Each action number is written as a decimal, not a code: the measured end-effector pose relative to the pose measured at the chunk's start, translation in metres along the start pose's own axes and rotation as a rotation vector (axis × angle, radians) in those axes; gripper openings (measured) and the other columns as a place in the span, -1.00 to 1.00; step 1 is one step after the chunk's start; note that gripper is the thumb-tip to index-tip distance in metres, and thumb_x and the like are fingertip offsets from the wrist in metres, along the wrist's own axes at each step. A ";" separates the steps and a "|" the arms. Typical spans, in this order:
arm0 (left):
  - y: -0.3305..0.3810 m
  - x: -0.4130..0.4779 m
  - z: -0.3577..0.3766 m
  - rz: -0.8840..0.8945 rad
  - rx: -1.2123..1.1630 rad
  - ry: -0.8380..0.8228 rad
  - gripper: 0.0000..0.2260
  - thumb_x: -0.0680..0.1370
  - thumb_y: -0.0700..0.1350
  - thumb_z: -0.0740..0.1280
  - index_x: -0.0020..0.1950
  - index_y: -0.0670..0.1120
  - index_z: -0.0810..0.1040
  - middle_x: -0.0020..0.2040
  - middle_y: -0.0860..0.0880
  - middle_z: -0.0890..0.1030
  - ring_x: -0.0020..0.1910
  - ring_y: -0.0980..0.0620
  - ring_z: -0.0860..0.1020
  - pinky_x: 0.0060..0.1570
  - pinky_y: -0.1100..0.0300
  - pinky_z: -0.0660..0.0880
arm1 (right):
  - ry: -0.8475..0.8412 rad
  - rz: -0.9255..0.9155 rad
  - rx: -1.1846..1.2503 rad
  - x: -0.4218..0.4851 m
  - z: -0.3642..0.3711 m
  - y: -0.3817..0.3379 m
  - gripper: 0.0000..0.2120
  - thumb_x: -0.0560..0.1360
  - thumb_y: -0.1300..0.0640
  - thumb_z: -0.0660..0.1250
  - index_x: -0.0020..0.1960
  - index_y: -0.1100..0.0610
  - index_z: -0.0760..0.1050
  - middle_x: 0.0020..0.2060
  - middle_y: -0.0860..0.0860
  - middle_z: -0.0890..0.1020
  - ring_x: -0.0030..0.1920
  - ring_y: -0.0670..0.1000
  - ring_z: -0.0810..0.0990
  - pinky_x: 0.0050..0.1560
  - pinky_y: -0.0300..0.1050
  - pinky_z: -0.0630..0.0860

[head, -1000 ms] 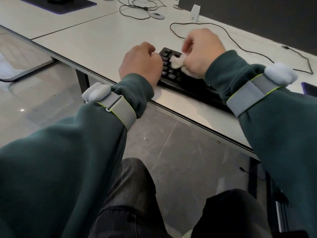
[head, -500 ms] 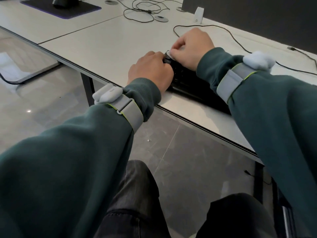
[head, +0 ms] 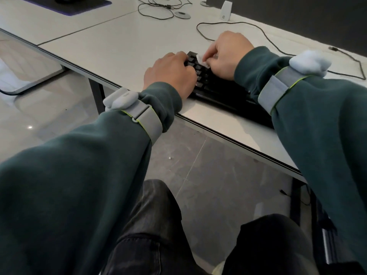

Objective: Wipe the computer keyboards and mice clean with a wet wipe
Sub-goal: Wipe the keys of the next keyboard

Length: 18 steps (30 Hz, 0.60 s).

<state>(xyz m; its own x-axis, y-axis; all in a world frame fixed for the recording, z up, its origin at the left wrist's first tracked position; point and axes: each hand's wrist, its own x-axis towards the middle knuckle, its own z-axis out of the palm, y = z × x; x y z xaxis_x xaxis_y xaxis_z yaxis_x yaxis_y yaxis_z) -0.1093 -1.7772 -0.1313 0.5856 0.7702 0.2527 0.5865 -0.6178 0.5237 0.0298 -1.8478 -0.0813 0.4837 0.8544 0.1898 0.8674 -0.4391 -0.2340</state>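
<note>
White desk [head: 119, 46], one black keyboard [head: 214, 86] near its front edge — one wet wipe [head: 201, 60] pinched in the right hand [head: 228, 54] against the far-left keys. The left hand [head: 170, 74] rests on the keyboard's left end, fingers bent — grip unclear.

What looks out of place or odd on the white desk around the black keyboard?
Nothing is spilled or damaged. Only a thin black cable stands out: it loops loosely over the white desk behind the black keyboard, and its plug end lies free on the desk, connected to nothing visible.
</note>
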 end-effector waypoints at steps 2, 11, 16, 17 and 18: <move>-0.001 0.001 -0.001 -0.009 0.004 -0.010 -0.59 0.55 -0.02 0.07 0.35 0.06 0.49 0.27 -0.01 0.54 0.26 -0.13 0.47 0.20 -0.02 0.38 | 0.011 0.033 0.026 -0.005 -0.001 0.003 -0.81 0.51 0.10 0.31 -0.01 -0.05 0.69 -0.17 -0.11 0.59 -0.05 -0.06 0.53 0.06 -0.26 0.44; -0.001 -0.002 -0.001 -0.030 -0.013 0.030 -0.59 0.58 -0.02 0.09 0.40 0.03 0.45 0.33 -0.02 0.53 0.29 -0.11 0.47 0.23 -0.01 0.38 | -0.009 0.238 -0.052 -0.053 -0.029 0.044 -0.81 0.48 0.08 0.31 -0.04 0.08 0.68 -0.10 0.02 0.68 -0.05 0.09 0.61 -0.01 -0.08 0.56; 0.001 -0.007 0.000 0.032 0.042 0.081 -0.58 0.57 -0.03 0.10 0.39 -0.03 0.48 0.33 -0.08 0.51 0.30 -0.16 0.45 0.28 -0.07 0.39 | -0.023 0.338 -0.062 -0.087 -0.044 0.073 -0.81 0.45 0.14 0.28 -0.10 0.06 0.67 -0.16 0.01 0.66 -0.05 0.11 0.61 0.03 -0.03 0.59; 0.001 -0.008 0.000 0.064 0.067 0.090 -0.58 0.56 -0.04 0.10 0.38 -0.04 0.49 0.31 -0.09 0.51 0.29 -0.18 0.44 0.28 -0.08 0.38 | -0.024 0.345 -0.069 -0.091 -0.046 0.077 -0.82 0.45 0.15 0.28 -0.12 0.06 0.67 -0.18 0.00 0.66 -0.07 0.11 0.61 0.00 -0.06 0.57; 0.003 -0.010 0.000 0.096 0.088 0.095 -0.58 0.55 -0.05 0.10 0.37 -0.05 0.50 0.31 -0.10 0.51 0.28 -0.20 0.43 0.28 -0.09 0.38 | -0.028 0.348 -0.077 -0.096 -0.047 0.080 -0.83 0.45 0.14 0.29 -0.13 0.07 0.67 -0.18 0.01 0.66 -0.08 0.11 0.61 -0.02 -0.07 0.56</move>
<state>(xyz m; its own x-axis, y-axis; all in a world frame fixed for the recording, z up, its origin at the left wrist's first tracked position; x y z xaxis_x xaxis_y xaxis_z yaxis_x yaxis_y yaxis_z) -0.1137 -1.7863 -0.1321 0.5885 0.7158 0.3759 0.5795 -0.6976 0.4213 0.0582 -1.9775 -0.0730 0.7496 0.6565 0.0845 0.6576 -0.7241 -0.2078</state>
